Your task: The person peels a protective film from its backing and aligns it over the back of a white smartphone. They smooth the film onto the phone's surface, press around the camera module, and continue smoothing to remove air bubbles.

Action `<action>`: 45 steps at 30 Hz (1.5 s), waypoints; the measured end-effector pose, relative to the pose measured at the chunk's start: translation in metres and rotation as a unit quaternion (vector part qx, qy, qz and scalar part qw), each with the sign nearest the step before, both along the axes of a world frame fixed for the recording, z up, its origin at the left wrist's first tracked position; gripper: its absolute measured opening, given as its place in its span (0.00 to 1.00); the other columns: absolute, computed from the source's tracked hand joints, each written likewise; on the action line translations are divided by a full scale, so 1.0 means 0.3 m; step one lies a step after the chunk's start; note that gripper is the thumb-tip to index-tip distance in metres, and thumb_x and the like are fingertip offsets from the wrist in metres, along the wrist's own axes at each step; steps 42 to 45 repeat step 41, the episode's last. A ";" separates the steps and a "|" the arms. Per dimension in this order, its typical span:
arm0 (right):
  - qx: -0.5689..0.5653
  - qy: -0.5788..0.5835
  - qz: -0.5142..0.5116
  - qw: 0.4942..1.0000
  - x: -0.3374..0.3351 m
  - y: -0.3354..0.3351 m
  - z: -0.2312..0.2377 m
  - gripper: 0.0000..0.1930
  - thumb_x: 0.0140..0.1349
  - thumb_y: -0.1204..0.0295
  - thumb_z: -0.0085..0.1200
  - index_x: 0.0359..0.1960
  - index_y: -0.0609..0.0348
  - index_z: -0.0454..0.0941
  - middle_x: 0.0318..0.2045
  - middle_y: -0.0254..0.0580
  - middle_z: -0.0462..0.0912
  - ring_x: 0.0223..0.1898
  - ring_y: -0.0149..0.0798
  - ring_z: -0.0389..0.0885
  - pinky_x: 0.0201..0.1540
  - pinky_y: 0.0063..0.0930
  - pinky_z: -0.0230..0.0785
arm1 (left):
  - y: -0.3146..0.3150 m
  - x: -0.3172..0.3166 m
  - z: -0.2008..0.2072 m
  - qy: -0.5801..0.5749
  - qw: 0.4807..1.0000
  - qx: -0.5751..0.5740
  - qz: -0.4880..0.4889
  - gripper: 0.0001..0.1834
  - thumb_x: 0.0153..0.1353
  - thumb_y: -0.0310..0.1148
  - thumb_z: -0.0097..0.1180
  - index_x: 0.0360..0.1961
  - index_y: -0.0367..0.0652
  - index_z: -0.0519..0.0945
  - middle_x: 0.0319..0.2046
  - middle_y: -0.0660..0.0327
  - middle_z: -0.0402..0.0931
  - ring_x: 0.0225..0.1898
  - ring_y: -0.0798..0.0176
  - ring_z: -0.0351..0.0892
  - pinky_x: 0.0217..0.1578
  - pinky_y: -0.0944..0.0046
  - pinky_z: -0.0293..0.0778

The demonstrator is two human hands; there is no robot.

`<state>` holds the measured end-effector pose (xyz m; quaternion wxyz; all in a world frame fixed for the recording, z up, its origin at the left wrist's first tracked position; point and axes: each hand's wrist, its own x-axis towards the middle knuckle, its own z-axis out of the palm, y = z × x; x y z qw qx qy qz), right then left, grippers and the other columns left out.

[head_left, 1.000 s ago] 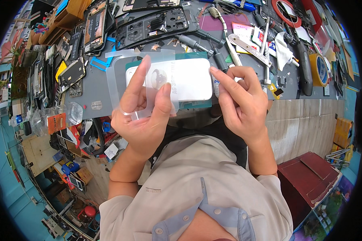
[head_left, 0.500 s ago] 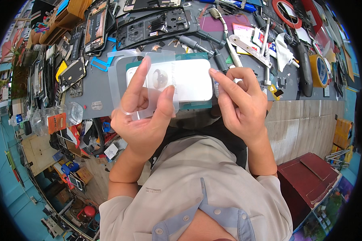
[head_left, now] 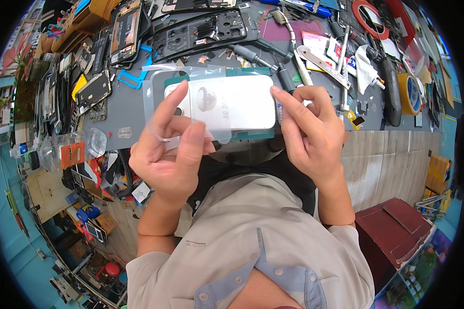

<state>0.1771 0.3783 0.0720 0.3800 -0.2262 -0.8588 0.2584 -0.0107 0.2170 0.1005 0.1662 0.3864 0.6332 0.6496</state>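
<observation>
A white phone [head_left: 247, 105] lies back up on a dark green sheet [head_left: 248, 135] at the bench's front edge. A clear film [head_left: 152, 100] with a cutout and faint print covers its left part and sticks out past its left end. My left hand [head_left: 165, 152] is at that end, index finger stretched over the film, thumb spread away from it. Its other fingers are bent and partly hidden near the phone's lower edge. With its index fingertip, my right hand [head_left: 312, 134] touches the phone's upper right corner; its other fingers are bent and apart.
Opened phone shells [head_left: 201, 33] and phone parts crowd the far side. A brush [head_left: 294, 46], screwdrivers and a yellow tape roll [head_left: 409, 93] lie to the right. Clear plastic packaging [head_left: 94, 144] is on the front left edge. Below right stands a dark red box [head_left: 394, 229].
My left hand has drawn down and left, its thumb coming away from the film's right edge. The film lies flatter over the phone. My right hand has stayed at the phone's corner.
</observation>
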 end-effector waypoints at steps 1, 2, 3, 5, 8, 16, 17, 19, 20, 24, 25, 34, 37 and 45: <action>0.001 0.001 0.000 1.000 -0.002 0.001 -0.001 0.25 0.63 0.90 0.62 0.60 0.58 0.93 0.42 0.41 0.81 0.21 0.24 0.72 0.24 0.24 0.63 | 0.000 0.002 0.006 -0.008 1.000 0.003 0.012 0.25 0.80 0.29 0.60 0.70 0.21 0.79 0.29 0.57 0.85 0.23 0.66 0.83 0.23 0.68 0.78; 0.001 0.001 -0.001 1.000 -0.003 0.001 -0.001 0.25 0.63 0.90 0.62 0.60 0.58 0.93 0.43 0.41 0.81 0.21 0.24 0.72 0.24 0.24 0.63 | 0.000 0.003 0.012 -0.016 1.000 0.007 0.023 0.23 0.80 0.29 0.59 0.68 0.20 0.80 0.29 0.57 0.85 0.23 0.66 0.82 0.23 0.68 0.78; 0.000 0.001 0.001 1.000 -0.005 0.001 0.001 0.25 0.63 0.90 0.62 0.60 0.58 0.93 0.42 0.41 0.81 0.21 0.24 0.72 0.24 0.24 0.63 | -0.001 0.004 0.015 -0.024 0.999 0.011 0.035 0.22 0.80 0.29 0.58 0.66 0.20 0.81 0.29 0.56 0.85 0.23 0.65 0.82 0.22 0.67 0.77; -0.003 -0.001 0.001 1.000 -0.004 0.001 0.003 0.25 0.63 0.90 0.62 0.60 0.58 0.93 0.42 0.41 0.81 0.21 0.24 0.72 0.24 0.24 0.63 | -0.008 -0.009 0.009 -0.021 0.999 0.009 0.046 0.19 0.81 0.29 0.57 0.61 0.21 0.83 0.28 0.56 0.84 0.23 0.64 0.83 0.21 0.67 0.78; -0.005 0.002 0.004 1.000 -0.004 0.003 0.001 0.25 0.63 0.90 0.62 0.60 0.58 0.93 0.42 0.41 0.81 0.22 0.24 0.72 0.25 0.24 0.63 | -0.013 -0.009 0.009 -0.031 0.997 0.011 0.065 0.16 0.81 0.29 0.57 0.57 0.23 0.85 0.28 0.57 0.83 0.22 0.66 0.81 0.21 0.68 0.75; -0.007 -0.011 -0.008 1.000 -0.004 0.002 0.005 0.25 0.58 0.85 0.66 0.58 0.57 0.92 0.42 0.41 0.83 0.22 0.32 0.77 0.25 0.30 0.71 | -0.026 -0.047 -0.024 0.114 0.988 0.006 0.100 0.09 0.78 0.26 0.63 0.44 0.28 0.88 0.35 0.61 0.83 0.32 0.74 0.71 0.35 0.72 0.63; -0.008 -0.009 -0.008 1.000 -0.004 0.002 0.003 0.25 0.58 0.85 0.66 0.58 0.57 0.92 0.42 0.41 0.83 0.22 0.32 0.77 0.25 0.30 0.71 | -0.026 -0.047 -0.024 0.115 0.988 0.006 0.103 0.09 0.77 0.25 0.63 0.42 0.28 0.88 0.35 0.62 0.83 0.33 0.74 0.71 0.37 0.72 0.64; -0.008 0.003 0.001 1.000 -0.006 0.004 -0.004 0.25 0.62 0.89 0.63 0.59 0.58 0.93 0.42 0.41 0.81 0.22 0.26 0.71 0.25 0.25 0.64 | -0.027 -0.047 -0.020 0.118 0.987 0.004 0.105 0.08 0.77 0.25 0.63 0.40 0.28 0.88 0.35 0.62 0.83 0.35 0.73 0.72 0.40 0.70 0.65; -0.007 0.009 0.006 1.000 -0.007 0.005 -0.007 0.25 0.63 0.91 0.62 0.60 0.59 0.93 0.42 0.40 0.81 0.22 0.23 0.69 0.24 0.23 0.60 | -0.027 -0.047 -0.017 0.121 0.987 0.004 0.104 0.08 0.77 0.24 0.63 0.40 0.28 0.87 0.35 0.62 0.83 0.35 0.73 0.72 0.40 0.70 0.65; -0.007 -0.001 -0.009 1.000 -0.008 0.004 -0.002 0.25 0.58 0.86 0.66 0.58 0.57 0.93 0.41 0.41 0.82 0.21 0.31 0.73 0.24 0.29 0.67 | -0.028 -0.055 -0.014 0.129 0.986 0.006 0.105 0.08 0.77 0.24 0.63 0.39 0.30 0.87 0.34 0.63 0.82 0.35 0.73 0.72 0.40 0.70 0.65; -0.009 0.001 -0.010 1.000 -0.009 0.003 -0.002 0.25 0.58 0.86 0.66 0.58 0.57 0.93 0.41 0.41 0.82 0.21 0.30 0.73 0.24 0.29 0.67 | -0.028 -0.057 -0.011 0.127 0.986 -0.003 0.104 0.08 0.77 0.24 0.63 0.39 0.30 0.87 0.34 0.63 0.81 0.35 0.73 0.71 0.39 0.70 0.65; 0.000 -0.007 -0.014 1.000 -0.011 0.000 0.002 0.24 0.59 0.87 0.66 0.58 0.58 0.93 0.41 0.40 0.82 0.20 0.27 0.72 0.23 0.27 0.65 | -0.032 -0.102 -0.053 0.124 0.985 0.007 0.120 0.08 0.74 0.24 0.70 0.34 0.34 0.87 0.28 0.66 0.78 0.28 0.76 0.65 0.29 0.71 0.59; 0.001 -0.010 -0.015 1.000 -0.012 0.000 0.003 0.24 0.59 0.87 0.66 0.58 0.58 0.93 0.41 0.40 0.82 0.20 0.27 0.71 0.23 0.27 0.64 | -0.036 -0.109 -0.063 0.127 0.985 0.000 0.121 0.09 0.74 0.25 0.71 0.34 0.36 0.87 0.28 0.67 0.77 0.28 0.76 0.64 0.29 0.70 0.58; 0.001 -0.009 -0.016 1.000 -0.011 0.001 -0.005 0.24 0.60 0.87 0.66 0.58 0.57 0.93 0.41 0.40 0.82 0.20 0.26 0.72 0.23 0.27 0.65 | -0.043 -0.122 -0.075 0.139 0.982 -0.016 0.125 0.09 0.74 0.26 0.71 0.34 0.36 0.87 0.27 0.68 0.77 0.27 0.75 0.64 0.29 0.69 0.59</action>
